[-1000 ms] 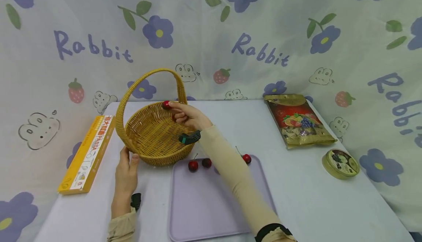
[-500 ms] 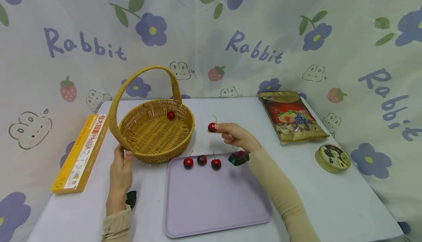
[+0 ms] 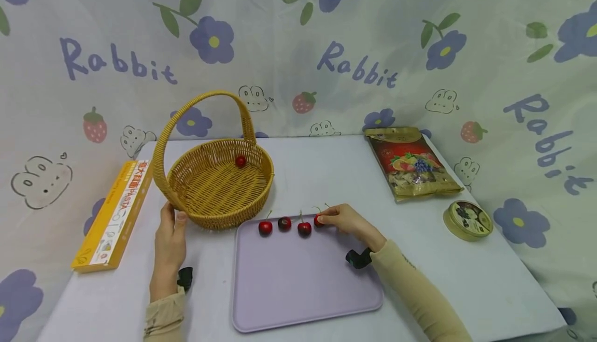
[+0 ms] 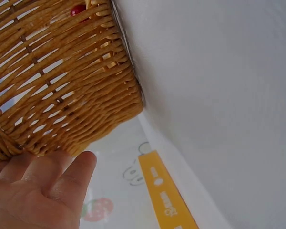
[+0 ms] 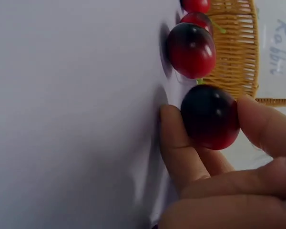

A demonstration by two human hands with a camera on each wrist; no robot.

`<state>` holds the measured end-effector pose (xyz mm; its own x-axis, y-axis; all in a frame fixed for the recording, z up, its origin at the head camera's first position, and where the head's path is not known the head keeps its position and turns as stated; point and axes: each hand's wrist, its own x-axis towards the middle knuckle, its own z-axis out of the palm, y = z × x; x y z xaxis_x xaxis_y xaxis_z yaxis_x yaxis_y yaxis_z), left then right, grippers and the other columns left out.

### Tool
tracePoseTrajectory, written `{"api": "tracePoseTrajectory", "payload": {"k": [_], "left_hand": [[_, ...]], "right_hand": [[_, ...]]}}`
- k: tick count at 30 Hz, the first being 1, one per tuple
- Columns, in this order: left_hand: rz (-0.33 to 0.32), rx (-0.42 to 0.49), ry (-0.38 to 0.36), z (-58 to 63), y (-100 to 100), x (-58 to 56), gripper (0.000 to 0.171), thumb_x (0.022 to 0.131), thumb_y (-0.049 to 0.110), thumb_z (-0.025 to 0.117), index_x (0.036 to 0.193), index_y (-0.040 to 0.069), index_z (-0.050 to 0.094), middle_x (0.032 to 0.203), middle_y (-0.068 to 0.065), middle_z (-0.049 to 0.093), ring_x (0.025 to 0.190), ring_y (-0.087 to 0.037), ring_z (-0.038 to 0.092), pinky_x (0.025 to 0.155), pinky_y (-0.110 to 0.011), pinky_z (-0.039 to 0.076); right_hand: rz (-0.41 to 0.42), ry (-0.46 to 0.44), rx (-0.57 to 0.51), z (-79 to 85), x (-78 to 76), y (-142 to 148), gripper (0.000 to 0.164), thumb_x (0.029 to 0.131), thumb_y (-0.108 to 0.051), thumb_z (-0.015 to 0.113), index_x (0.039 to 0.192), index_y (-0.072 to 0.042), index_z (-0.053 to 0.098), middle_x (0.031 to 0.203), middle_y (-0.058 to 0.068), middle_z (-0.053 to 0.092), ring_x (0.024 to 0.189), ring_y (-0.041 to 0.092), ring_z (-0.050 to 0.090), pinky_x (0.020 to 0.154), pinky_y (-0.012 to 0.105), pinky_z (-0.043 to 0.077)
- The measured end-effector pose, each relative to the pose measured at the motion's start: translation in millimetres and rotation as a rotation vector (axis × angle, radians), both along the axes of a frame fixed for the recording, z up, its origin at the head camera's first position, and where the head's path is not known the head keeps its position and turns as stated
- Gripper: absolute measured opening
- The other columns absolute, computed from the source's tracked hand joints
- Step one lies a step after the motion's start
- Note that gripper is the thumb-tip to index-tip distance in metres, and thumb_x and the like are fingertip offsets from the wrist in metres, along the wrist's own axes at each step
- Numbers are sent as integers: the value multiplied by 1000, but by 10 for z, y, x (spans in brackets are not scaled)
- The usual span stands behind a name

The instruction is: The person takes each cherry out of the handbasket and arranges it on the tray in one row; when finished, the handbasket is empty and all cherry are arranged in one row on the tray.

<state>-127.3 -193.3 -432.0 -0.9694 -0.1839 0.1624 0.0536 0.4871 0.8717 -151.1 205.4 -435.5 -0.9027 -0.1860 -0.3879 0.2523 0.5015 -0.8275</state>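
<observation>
My right hand [image 3: 347,221] is low over the back edge of the lilac tray [image 3: 305,280]. It pinches a dark red cherry [image 5: 210,117] between thumb and fingers, at the right end of a row. Three more cherries, among them a nearby one [image 5: 190,50], line the tray's back edge; a further stem pokes up behind the hand. At the left side of the wicker basket [image 3: 224,217], my left hand [image 3: 170,246] rests its extended fingers on the outer wall below the handle, thumb apart. Inside the basket, one red cherry [image 3: 240,161] lies near the back wall.
A yellow pasta box [image 3: 112,215] lies left of the basket. On the right are a fruit-printed gold and red bag [image 3: 412,165] and a round gold tin [image 3: 468,220]. A patterned cloth [image 3: 280,46] hangs behind the white table.
My right hand has carried a cherry from above the basket to the right, then down to the tray's row. The left hand stays at the basket. The head view has shifted slightly.
</observation>
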Motion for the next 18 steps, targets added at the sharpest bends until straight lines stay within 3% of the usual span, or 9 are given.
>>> {"api": "tracePoseTrajectory", "payload": {"k": [8,12,15,18], "left_hand": [[0,1,-15,-2,3,10,64,105,42,29,154,4,16,158,-26,17,145,-47,17,116,-61,19],[2,-1,-14,9,5,9,64,105,43,29,154,4,16,158,-25,17,146,-46,17,116,-61,18],[3,-3,-19,19,5,10,65,104,43,29,154,4,16,159,-25,17,146,-47,17,116,-61,18],[2,-6,-13,28,5,5,65,104,43,29,154,4,16,159,-25,18,146,-47,17,116,-62,18]], "right_hand": [[48,26,82,27,35,-39,26,91,-27,68,111,-11,72,79,2,71,42,6,27,43,20,27],[71,42,94,37,15,-10,28,93,-26,66,115,-10,70,72,7,72,45,5,35,46,20,29],[74,76,128,126,-19,30,31,94,-26,63,118,-7,68,73,9,73,54,9,46,52,22,35],[45,134,139,315,-117,42,34,96,-28,61,122,-6,65,78,10,74,60,10,49,55,22,36]]}}
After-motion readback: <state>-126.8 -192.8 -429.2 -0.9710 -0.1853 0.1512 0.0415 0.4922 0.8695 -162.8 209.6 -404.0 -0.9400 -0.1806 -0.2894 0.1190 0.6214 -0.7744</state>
